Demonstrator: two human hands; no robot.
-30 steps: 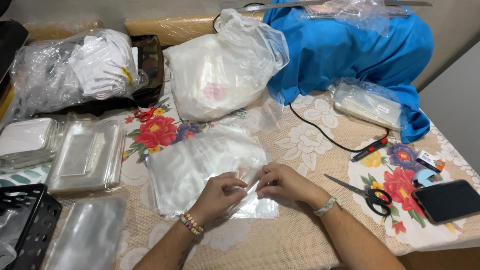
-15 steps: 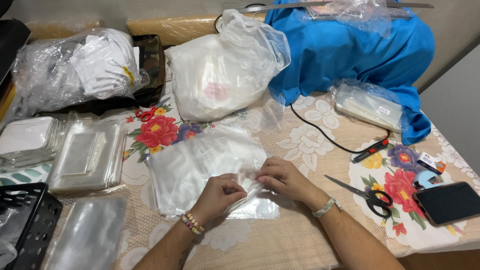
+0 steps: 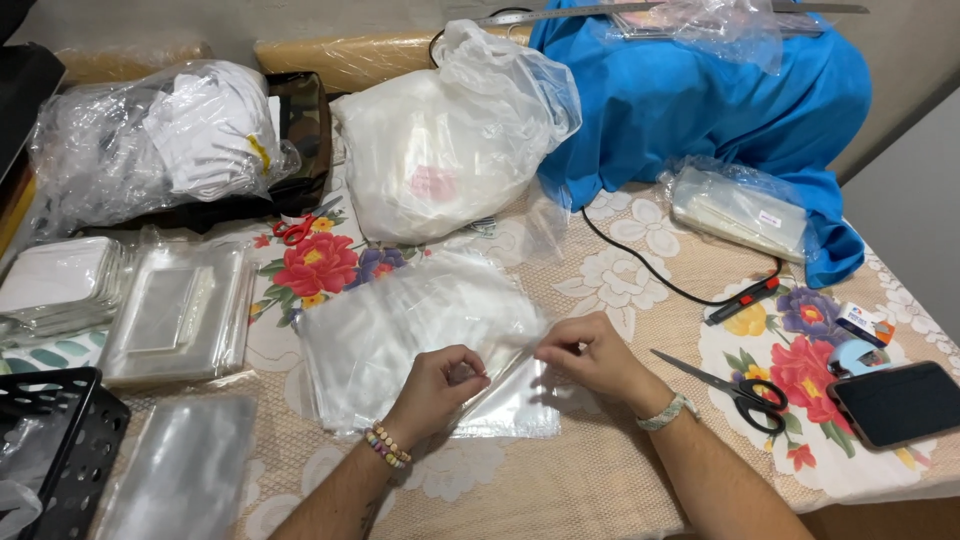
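Clear plastic bag (image 3: 500,385), thin, glossy, flat, pinched closed in left hand (image 3: 440,385) and right hand (image 3: 590,355) grip

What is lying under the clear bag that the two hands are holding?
Under the clear bag held by the left hand and right hand lies a stack of clear bags on the flowered tablecloth. How many bags the stack has cannot be seen.

bare tablecloth (image 3: 600,470) is lying open in front of both hands. black scissors (image 3: 735,385) and a phone (image 3: 895,400) are crowding the right side; stacked clear sleeves (image 3: 180,310) and a black crate (image 3: 50,450) are blocking the left, and a bulging white bag (image 3: 450,140) is sitting behind.
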